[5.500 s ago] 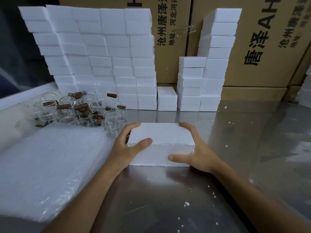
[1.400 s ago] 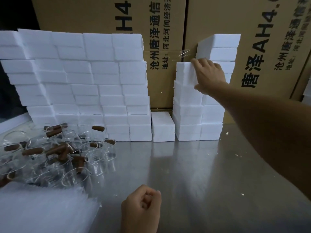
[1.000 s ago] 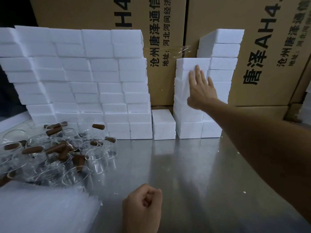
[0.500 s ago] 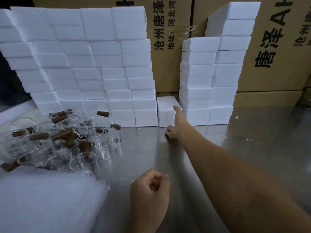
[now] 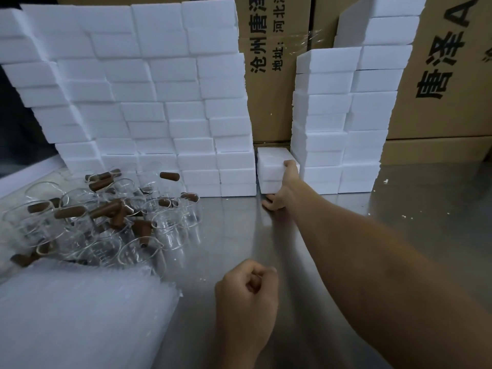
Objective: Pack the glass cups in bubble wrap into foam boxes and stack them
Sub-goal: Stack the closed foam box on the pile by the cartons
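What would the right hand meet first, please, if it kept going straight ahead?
The right hand already grips the low foam box; straight on, it would likely press that box toward the cardboard carton behind.

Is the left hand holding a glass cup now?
No, the left hand is a closed fist holding nothing, apart from the glass cups.

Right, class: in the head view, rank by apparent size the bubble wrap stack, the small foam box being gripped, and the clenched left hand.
1. Bubble wrap stack, though nearest the camera.
2. Left hand, also near.
3. Foam box, farther away.

Dim overall; soft glare on steel table (image 5: 332, 262); wide-angle edge distortion
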{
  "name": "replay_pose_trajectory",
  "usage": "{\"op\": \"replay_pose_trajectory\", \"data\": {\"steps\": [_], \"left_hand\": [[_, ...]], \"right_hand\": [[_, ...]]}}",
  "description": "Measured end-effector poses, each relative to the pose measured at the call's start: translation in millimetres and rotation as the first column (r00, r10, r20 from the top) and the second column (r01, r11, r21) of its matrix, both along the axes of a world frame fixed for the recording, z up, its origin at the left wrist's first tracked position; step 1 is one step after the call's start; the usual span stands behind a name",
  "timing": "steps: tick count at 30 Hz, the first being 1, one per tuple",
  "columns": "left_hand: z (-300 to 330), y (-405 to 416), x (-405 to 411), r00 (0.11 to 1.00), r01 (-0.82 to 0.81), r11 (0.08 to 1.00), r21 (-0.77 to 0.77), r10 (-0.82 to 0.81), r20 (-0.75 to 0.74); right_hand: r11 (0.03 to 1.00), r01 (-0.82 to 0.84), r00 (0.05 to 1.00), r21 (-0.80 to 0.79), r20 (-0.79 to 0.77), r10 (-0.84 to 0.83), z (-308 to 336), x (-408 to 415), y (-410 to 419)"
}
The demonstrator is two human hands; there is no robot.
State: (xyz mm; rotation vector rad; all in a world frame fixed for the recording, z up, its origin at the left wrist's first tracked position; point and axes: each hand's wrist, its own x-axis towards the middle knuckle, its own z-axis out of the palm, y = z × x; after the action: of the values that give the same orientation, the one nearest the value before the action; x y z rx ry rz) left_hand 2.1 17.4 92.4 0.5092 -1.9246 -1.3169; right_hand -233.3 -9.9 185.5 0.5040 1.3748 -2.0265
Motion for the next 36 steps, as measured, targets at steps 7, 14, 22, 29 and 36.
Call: {"op": "replay_pose_trajectory", "data": {"steps": [7,14,22,29,36], "left_hand": [[9,3,3,1.0,0.027,0.999,0.047,-0.027,-0.002],[12,1,7,1.0,0.027,0.981,0.191,-0.028,0.003],[21,1,20,0.972,-0.162,0.917,0.366,0.212,-0.101],[26,6,33,0.955,-0.11,0.923,0.368,0.2,-0.218],[26,3,45,0.951,-0.134,0.923,0.36,0.222,-0.215]], "right_hand": [[0.995,0.078,0.992,-0.07,-0.096,-0.085,-15,46,21],[0.995,0.064,0.986,-0.076,-0.149,-0.074,-26,115,78],[1.0,-0.005,0.974,-0.01,-0.225,0.002,-38,157,147],[0.978,-0.142,0.953,0.15,-0.247,0.176,-29,168,184],[0.94,-0.162,0.897,0.301,-0.353,0.268,-36,174,182]]}}
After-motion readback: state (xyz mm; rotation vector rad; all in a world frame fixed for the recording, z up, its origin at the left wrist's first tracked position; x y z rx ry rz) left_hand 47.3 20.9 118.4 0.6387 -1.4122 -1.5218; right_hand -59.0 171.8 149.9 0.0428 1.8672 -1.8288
